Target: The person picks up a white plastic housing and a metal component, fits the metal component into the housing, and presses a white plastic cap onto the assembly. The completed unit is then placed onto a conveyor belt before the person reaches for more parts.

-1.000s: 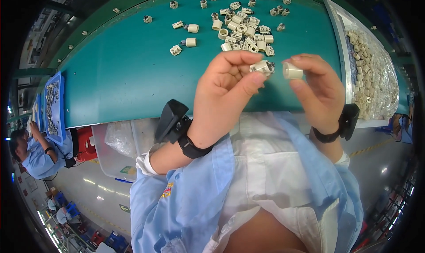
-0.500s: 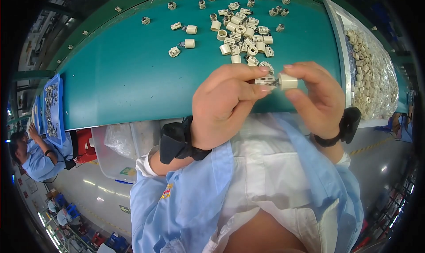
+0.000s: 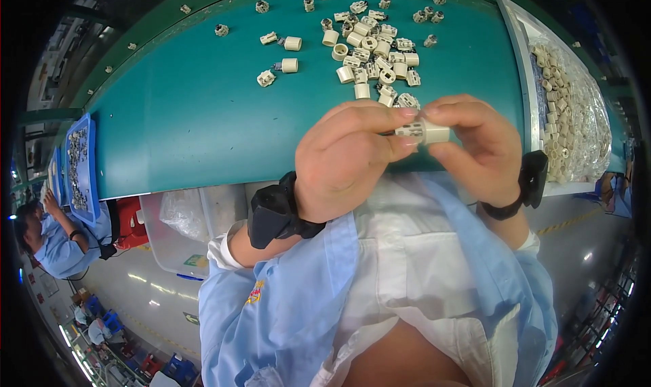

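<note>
Just above the near part of the green table, my left hand (image 3: 352, 146) pinches a slotted cream plastic part (image 3: 407, 130) between thumb and fingertips. My right hand (image 3: 478, 143) grips a cream cylindrical cap (image 3: 436, 132) by its sides. The two pieces meet end to end, with the cap against the slotted part; how far one sits inside the other I cannot tell. Beyond my fingers lies a heap of similar caps and slotted parts (image 3: 369, 43). Left of that heap, a cap (image 3: 289, 66) lies with a grey piece at its end.
A green work surface (image 3: 183, 109) spans the front. At right stands a metal-edged tray (image 3: 522, 68) with a plastic bag of cream caps (image 3: 559, 109). A blue tray (image 3: 92, 163) of small parts is at left, near a co-worker (image 3: 71, 241). Below the table sits a clear bin (image 3: 159, 234).
My hands have come together, closing the gap between the slotted part and the cap. The cap has shifted slightly left and down; the heap looks unchanged.
</note>
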`<state>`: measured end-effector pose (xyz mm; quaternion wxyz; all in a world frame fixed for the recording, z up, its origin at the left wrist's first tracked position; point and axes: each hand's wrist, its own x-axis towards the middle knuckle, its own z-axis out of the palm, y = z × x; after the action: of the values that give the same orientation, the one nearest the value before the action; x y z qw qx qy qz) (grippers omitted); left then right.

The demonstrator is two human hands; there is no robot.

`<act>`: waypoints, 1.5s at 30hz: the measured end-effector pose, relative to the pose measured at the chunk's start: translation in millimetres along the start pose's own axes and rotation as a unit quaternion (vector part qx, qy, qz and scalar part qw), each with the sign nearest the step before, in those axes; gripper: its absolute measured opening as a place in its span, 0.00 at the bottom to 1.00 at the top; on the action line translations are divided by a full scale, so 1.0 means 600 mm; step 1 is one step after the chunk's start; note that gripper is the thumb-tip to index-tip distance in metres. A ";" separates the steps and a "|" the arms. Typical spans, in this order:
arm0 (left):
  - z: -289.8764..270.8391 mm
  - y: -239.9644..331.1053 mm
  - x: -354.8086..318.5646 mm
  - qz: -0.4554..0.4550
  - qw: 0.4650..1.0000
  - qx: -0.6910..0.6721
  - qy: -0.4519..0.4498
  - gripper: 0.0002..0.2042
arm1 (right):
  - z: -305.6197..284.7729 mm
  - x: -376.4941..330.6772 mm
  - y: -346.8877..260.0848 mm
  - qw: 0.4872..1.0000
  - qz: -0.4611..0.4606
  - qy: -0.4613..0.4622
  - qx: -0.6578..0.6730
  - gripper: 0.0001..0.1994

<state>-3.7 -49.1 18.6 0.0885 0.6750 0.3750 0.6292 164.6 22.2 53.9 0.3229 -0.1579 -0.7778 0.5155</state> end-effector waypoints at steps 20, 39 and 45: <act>-0.052 -0.083 0.135 -0.067 0.990 0.124 -0.024 0.15 | -0.054 0.208 0.007 0.976 -0.102 -0.005 -0.193 0.10; -0.151 -0.372 0.247 -0.268 0.848 0.393 -0.233 0.16 | -0.342 0.400 0.247 0.827 0.152 -0.099 -0.532 0.13; -0.131 -0.286 0.267 -0.299 0.884 0.334 -0.135 0.12 | -0.335 0.369 0.136 0.833 0.111 -0.037 -0.540 0.17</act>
<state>-155.2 142.6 57.6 0.0916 0.5991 0.7312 0.3131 126.8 325.2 107.7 0.0976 -0.3732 -0.9212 0.0514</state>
